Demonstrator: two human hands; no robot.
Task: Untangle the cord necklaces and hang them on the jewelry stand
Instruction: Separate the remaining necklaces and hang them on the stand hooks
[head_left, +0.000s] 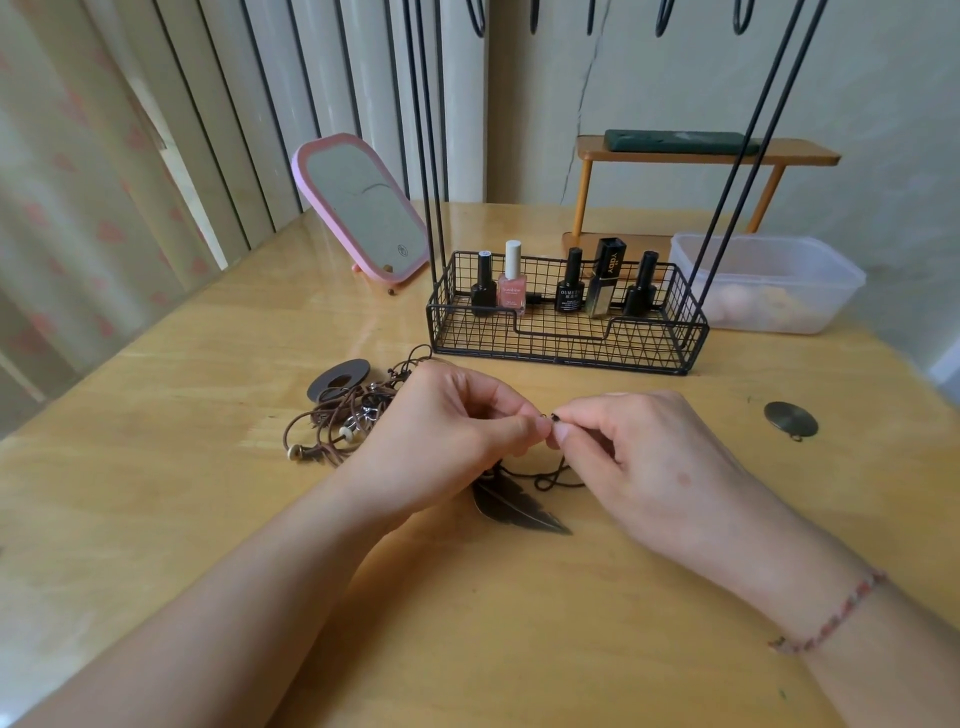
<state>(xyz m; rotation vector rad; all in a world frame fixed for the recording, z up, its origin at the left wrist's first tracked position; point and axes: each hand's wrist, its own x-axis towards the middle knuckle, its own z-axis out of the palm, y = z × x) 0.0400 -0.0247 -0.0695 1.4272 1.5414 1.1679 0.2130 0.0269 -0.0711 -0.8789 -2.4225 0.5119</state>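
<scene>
Step in hand: one dark cord necklace is being worked free of the rest, judged from how it lies. Both hands are brought together at the middle of the worktop, fingertips almost touching. A small dark fitting, probably a clasp or cord end, is pinched between the thumb and forefinger of the left hand and those of the right hand.

Position of the task items: the dark cord is looped on the worktop just below the hands, with a feather pendant lying under and toward the wearer from them. The brown tangle, with pale beads and a dark ring pendant, is heaped just beside the left hand, on its outer side. The jewelry stand, a black wire basket with tall rods, is set beyond the hands.

Next move, as judged: the fitting is to be opened or eased apart without tightening any knot, then the freed cord is to be lifted up to a hook.

Other items: nail polish bottles are held in the basket; a round metal disc lies well apart, out past the right hand.

Not determinable: the exact nature of the fitting, too small to be read; whether the dark cord is joined to the brown tangle, that stretch being covered by the left hand; the stand's hooks, cut off at the top edge.
</scene>
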